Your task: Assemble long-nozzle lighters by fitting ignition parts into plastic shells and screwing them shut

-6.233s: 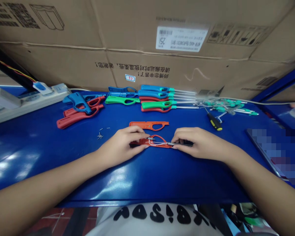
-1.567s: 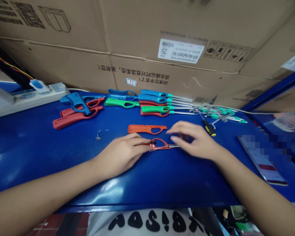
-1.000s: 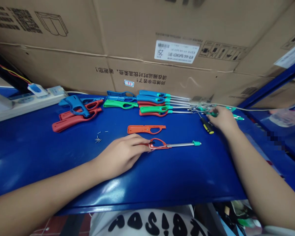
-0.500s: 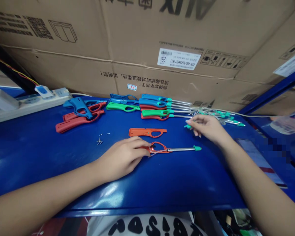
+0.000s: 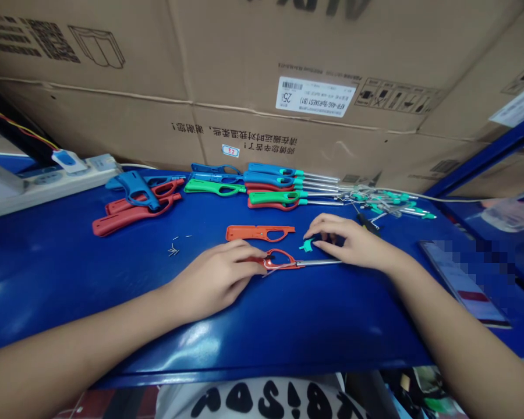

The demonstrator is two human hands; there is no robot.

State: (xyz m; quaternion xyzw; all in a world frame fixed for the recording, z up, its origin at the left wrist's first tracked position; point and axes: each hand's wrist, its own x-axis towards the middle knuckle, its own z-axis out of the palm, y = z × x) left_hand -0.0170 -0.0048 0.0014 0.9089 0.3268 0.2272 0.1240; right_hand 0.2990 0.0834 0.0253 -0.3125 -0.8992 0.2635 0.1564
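Blue is the table [image 5: 227, 331], and behind it stands a big cardboard box [image 5: 227, 70]. On this table, the left hand [image 5: 220, 276] holds the orange lighter half [image 5: 283, 266], fingers pinched on its handle. From its front end goes a metal tube [image 5: 317, 263]. The right hand [image 5: 349, 240] holds between its fingertips a green trigger piece [image 5: 306, 245] (quite small), above the tube. Another orange half [image 5: 259, 233] lies just behind.

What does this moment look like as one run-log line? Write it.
left hand: on orange shell | right hand: grip on green piece | loose orange half: behind, untouched | screws: loose on table
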